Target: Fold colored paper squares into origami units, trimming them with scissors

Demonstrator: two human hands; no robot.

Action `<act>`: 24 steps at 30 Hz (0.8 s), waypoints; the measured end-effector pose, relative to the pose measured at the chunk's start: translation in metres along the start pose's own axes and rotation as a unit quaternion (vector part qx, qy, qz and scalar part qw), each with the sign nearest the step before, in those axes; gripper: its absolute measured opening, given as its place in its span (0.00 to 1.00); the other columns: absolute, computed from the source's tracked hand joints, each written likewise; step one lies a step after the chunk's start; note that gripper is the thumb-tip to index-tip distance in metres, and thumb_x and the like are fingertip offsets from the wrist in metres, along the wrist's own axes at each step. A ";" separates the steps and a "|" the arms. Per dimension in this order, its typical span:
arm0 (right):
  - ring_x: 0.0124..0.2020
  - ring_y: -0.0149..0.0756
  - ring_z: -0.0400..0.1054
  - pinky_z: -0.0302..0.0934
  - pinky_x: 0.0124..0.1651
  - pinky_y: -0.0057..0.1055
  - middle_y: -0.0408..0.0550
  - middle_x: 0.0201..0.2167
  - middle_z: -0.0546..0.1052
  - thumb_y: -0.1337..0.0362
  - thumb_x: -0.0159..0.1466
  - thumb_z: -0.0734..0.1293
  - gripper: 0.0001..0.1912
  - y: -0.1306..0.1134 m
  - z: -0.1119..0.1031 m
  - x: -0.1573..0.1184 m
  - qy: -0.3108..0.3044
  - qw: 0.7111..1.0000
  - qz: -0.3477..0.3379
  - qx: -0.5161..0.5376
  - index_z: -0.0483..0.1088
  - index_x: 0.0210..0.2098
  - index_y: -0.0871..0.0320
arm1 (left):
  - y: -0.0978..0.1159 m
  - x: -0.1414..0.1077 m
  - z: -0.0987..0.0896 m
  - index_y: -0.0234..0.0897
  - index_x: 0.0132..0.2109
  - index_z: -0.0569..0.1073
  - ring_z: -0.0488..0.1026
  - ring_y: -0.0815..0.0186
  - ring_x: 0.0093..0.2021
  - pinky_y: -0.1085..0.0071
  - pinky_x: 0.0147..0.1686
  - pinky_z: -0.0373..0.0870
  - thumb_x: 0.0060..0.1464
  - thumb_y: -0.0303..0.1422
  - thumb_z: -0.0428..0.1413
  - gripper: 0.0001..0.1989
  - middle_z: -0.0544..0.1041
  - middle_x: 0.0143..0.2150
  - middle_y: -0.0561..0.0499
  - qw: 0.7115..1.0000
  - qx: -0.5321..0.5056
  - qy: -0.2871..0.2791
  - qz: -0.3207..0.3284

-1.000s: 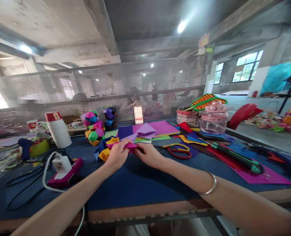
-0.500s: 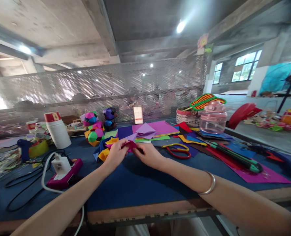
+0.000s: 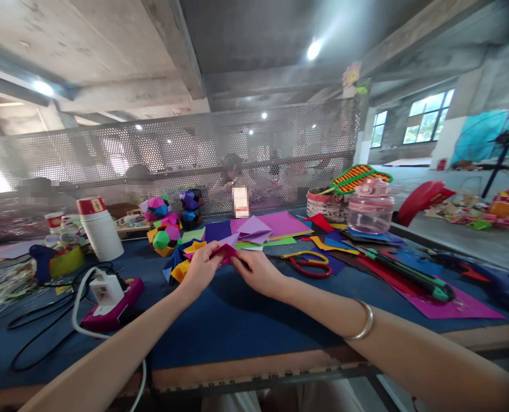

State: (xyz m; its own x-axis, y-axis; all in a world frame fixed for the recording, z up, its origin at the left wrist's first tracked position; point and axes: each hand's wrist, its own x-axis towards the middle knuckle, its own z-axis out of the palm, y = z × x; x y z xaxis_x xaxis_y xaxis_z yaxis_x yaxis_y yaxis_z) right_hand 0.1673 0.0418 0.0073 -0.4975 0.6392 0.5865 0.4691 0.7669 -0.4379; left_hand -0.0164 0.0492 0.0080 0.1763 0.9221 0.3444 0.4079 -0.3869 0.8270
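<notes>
Between my two hands is a small piece of folded magenta paper (image 3: 225, 253), pinched from both sides over the blue table. My left hand (image 3: 205, 264) grips its left edge, fingers closed. From the right, my right hand (image 3: 257, 269) pinches the other edge between thumb and fingers; the fingertips partly cover the paper. Folded yellow and blue paper pieces (image 3: 180, 270) lie just beyond my left hand. Lilac folded paper (image 3: 254, 229) rests behind the hands on a stack of coloured sheets (image 3: 285, 224). Scissors (image 3: 309, 263) with yellow and red handles lie right of my right hand.
Left are stacked paper cups (image 3: 103, 232), a magenta power strip (image 3: 127, 300) with a white plug, and cables. Faceted paper balls (image 3: 165, 234) stand behind. Rightward are a green-black cutter (image 3: 426, 280), a clear bottle (image 3: 370, 212) and a basket (image 3: 326, 206). A perforated screen (image 3: 172, 149) rises at the back.
Both hands keep hold of the magenta paper, with only a very slight shift of the fingers. The whole view has shifted a little; nothing else has visibly moved.
</notes>
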 end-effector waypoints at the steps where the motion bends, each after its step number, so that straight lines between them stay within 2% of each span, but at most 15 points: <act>1: 0.29 0.29 0.70 0.69 0.35 0.31 0.42 0.30 0.74 0.59 0.71 0.64 0.12 0.001 0.000 0.000 -0.003 1.000 -0.002 0.004 0.71 0.36 0.62 | -0.001 0.001 0.000 0.34 0.54 0.72 0.76 0.59 0.46 0.59 0.44 0.76 0.65 0.38 0.56 0.15 0.75 0.51 0.45 1.000 -0.001 0.000 0.000; 6: 0.26 0.28 0.68 0.67 0.33 0.29 0.39 0.26 0.72 0.59 0.72 0.63 0.14 0.005 -0.001 0.001 -0.009 1.000 -0.006 0.013 0.70 0.33 0.61 | -0.004 0.002 0.000 0.33 0.53 0.72 0.76 0.59 0.46 0.58 0.45 0.76 0.65 0.38 0.56 0.15 0.75 0.51 0.46 1.000 -0.004 -0.009 0.010; 16: 0.26 0.28 0.67 0.66 0.33 0.29 0.39 0.27 0.71 0.60 0.71 0.64 0.13 -0.003 0.001 -0.001 0.013 1.000 -0.013 0.010 0.70 0.33 0.61 | 0.006 -0.001 -0.001 0.33 0.52 0.72 0.76 0.59 0.45 0.59 0.44 0.76 0.64 0.38 0.57 0.14 0.75 0.50 0.46 0.999 -0.033 -0.012 0.008; 24: 0.28 0.30 0.69 0.68 0.35 0.31 0.40 0.27 0.73 0.59 0.72 0.63 0.14 0.000 -0.001 0.001 0.011 1.000 0.020 0.019 0.71 0.34 0.62 | 0.008 -0.004 -0.003 0.34 0.53 0.71 0.76 0.62 0.42 0.62 0.41 0.77 0.65 0.38 0.56 0.15 0.75 0.48 0.46 0.991 -0.113 -0.014 -0.065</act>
State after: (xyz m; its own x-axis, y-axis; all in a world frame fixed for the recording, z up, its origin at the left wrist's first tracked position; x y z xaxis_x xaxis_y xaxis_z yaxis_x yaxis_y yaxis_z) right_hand 0.1680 0.0426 0.0083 -0.4627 0.6680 0.5828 0.4597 0.7429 -0.4866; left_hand -0.0163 0.0425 0.0144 0.1625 0.9621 0.2189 0.2176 -0.2514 0.9431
